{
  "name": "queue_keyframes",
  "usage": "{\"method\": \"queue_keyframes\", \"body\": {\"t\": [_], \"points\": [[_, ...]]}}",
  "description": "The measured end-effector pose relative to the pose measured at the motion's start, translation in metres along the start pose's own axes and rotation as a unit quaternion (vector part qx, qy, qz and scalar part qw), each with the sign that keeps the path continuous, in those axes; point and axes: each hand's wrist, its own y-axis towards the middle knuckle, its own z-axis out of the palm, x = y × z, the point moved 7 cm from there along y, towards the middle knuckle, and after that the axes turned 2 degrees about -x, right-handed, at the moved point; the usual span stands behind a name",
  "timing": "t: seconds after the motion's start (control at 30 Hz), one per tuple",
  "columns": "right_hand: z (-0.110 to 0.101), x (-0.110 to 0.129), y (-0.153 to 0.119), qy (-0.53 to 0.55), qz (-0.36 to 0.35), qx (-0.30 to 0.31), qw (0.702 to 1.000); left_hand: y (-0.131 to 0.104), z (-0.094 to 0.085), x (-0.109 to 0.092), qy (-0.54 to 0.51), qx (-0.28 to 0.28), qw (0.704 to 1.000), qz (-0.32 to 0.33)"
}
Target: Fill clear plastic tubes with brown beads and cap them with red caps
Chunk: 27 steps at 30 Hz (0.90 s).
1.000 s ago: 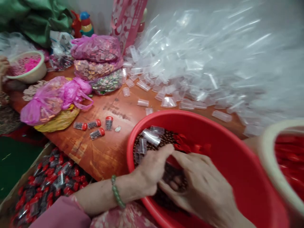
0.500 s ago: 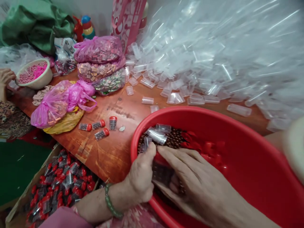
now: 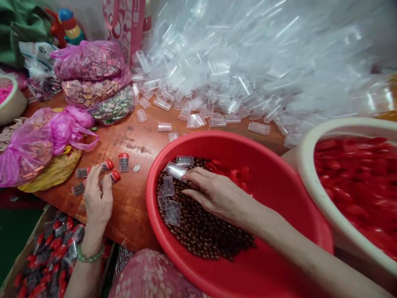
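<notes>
My left hand point(image 3: 98, 196), wearing a green bead bracelet, is over the table beside a small group of clear containers with red caps point(image 3: 108, 164), filled with dark beads. Its thumb and fingers are apart, and it partly covers the group. My right hand point(image 3: 214, 190) reaches into the red basin point(image 3: 217, 135), fingers apart, its fingertips at the end of an empty clear container point(image 3: 176, 170). Below it lies a heap of brown beads point(image 3: 204, 227). More clear containers point(image 3: 173, 213) rest on the beads, and loose red caps point(image 3: 231, 170) lie behind the hand.
A cream tub point(image 3: 305, 165) of red caps stands at the right. Clear containers point(image 3: 217, 99) are piled along the back. Pink bags point(image 3: 89, 62) of small pieces sit at the left on the wooden table point(image 3: 136, 207). A box of capped containers point(image 3: 52, 252) is below the table edge.
My hands have parted from over the basin: the left went to the capped containers on the table, where one more now lies; the right moved to the clear containers. The view turned right.
</notes>
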Motion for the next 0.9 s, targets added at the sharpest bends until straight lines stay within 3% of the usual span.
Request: {"method": "queue_keyframes", "body": {"t": [0.13,0.23,0.33,0.4,0.53,0.63,0.7,0.83,0.9], "points": [[0.013,0.019,0.019,-0.017,-0.025,0.051,0.998,-0.02,0.013,-0.061,-0.112,0.061,0.989,0.078],[0.025,0.02,0.027,-0.031,-0.024,0.064,0.997,-0.035,0.024,-0.092,-0.163,0.102,0.971,0.14],[0.028,0.016,0.027,-0.027,-0.015,0.064,0.997,-0.045,0.037,-0.097,-0.177,0.138,0.962,0.154],[0.02,0.014,0.022,-0.006,-0.019,0.035,0.999,-0.048,0.041,-0.093,-0.167,0.14,0.965,0.145],[0.004,0.006,-0.008,0.069,-0.029,-0.029,0.997,-0.053,0.034,-0.091,-0.174,0.112,0.969,0.133],[0.021,-0.012,-0.033,0.083,-0.04,-0.03,0.995,-0.056,0.027,-0.094,-0.166,0.086,0.972,0.146],[0.031,-0.021,-0.046,0.084,-0.056,-0.083,0.991,-0.059,0.024,-0.101,-0.156,0.072,0.969,0.18],[0.058,-0.017,-0.063,0.057,-0.057,0.011,0.997,-0.067,0.026,-0.116,-0.13,0.075,0.955,0.258],[0.06,-0.014,-0.066,0.052,-0.01,0.035,0.998,-0.068,0.029,-0.118,-0.116,0.083,0.954,0.265]]}}
